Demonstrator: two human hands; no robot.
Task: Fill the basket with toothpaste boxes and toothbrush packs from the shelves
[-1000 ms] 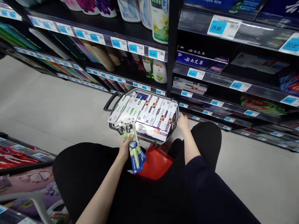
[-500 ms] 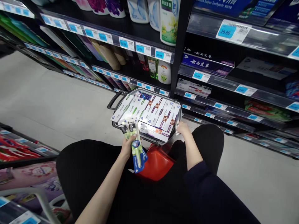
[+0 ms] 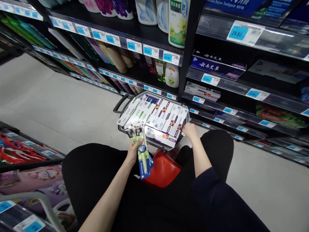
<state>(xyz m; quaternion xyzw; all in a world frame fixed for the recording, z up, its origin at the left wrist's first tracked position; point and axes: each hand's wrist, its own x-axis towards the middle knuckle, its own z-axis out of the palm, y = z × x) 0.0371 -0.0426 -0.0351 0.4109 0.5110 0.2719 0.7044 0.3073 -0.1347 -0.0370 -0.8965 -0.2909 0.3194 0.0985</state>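
From my remote station, I took all readings from the head view. I found the left hand [image 3: 134, 149] closed around a small bundle of toothbrush packs [image 3: 144, 158], thumb across the front; the packs fanned at the top and stood in front of the near side of the basket [image 3: 158, 145]. I could not tell whether their upper ends touched the white cartons [image 3: 151, 116] lying in rows in the basket. The right hand [image 3: 190, 130] was at the basket's right end, fingers curled; the fingertips were partly hidden, so I could not tell how far they were open or what they gripped. A red plastic surface [image 3: 166, 169] showed below, between the legs. I judged the step in hand to be keeping the packs gathered while the right hand attended to that end. In my judgement, any next move called for a firm left grip, clearance over the cartons, and a confirmed right-hand hold
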